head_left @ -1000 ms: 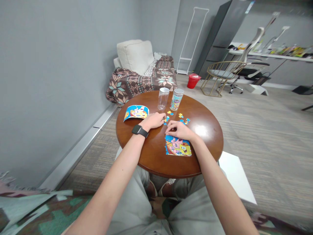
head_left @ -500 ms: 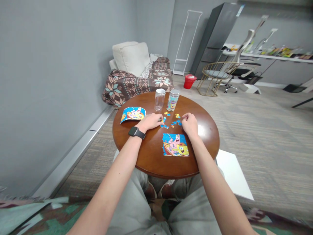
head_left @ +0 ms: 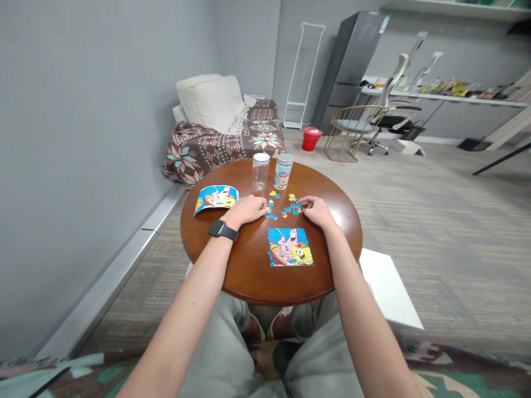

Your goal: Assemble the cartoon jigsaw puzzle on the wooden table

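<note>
On the round wooden table, loose jigsaw puzzle pieces [head_left: 293, 208] in blue and yellow lie between my two hands. My left hand [head_left: 249, 209], with a black watch at the wrist, rests at the left of the pieces. Its thumb and fingers are drawn together; whatever they hold is hidden. From the right, my right hand [head_left: 317, 211] reaches in with bent fingers and thumb closed about a blue piece at the pile's edge. Nearer me lies a joined puzzle [head_left: 290, 247] showing a pink and a yellow cartoon figure, with an uneven left edge.
A curved picture sheet [head_left: 215, 198] with the same cartoon stands at the table's left. Behind the pieces are a clear jar [head_left: 260, 174] with a white lid and a printed jar [head_left: 283, 172]. A covered sofa [head_left: 224, 146] is beyond the table [head_left: 249, 276].
The view has turned slightly right. My right hand has moved inward onto the blue pieces, and my left fingers have drawn closer together.
</note>
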`<state>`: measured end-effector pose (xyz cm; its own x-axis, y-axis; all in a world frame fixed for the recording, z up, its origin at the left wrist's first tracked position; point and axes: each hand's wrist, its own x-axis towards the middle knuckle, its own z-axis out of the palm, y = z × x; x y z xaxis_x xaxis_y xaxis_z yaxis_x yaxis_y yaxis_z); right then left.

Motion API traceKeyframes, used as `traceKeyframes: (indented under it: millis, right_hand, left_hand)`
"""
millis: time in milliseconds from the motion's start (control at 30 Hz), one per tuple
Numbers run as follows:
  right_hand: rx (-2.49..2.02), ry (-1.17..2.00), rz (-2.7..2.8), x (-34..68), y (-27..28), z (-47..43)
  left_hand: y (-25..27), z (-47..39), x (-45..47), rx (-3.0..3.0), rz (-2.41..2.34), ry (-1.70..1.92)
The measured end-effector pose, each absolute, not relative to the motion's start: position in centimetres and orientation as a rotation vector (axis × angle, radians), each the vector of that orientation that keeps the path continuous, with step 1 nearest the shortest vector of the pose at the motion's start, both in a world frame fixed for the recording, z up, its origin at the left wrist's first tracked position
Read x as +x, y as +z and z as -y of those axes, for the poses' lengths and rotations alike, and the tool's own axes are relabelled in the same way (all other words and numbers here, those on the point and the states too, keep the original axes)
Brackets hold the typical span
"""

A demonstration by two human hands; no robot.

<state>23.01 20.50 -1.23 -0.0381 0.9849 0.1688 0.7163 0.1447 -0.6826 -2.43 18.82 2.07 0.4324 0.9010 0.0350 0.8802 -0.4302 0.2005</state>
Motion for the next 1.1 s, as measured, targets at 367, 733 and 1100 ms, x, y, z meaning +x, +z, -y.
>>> traceKeyframes:
  millis: [367, 733, 1100]
  right_hand:
    - [-1.621, 0.375, 2.016, 23.2, -1.8, -20.2]
    - [-1.644, 0.112, 2.030, 22.2, -2.9, -19.5]
    - [-1.519, 0.138, 1.923, 22.4, -3.3, -19.4]
  left_hand:
    - [2.7, -18.3, -2.2, 2.538, -1.634, 0.149]
    - [2.7, -18.0, -1.8, 2.563, -1.605, 0.110]
    - [3.0, -17.7, -1.7, 2.550, -1.620, 0.091]
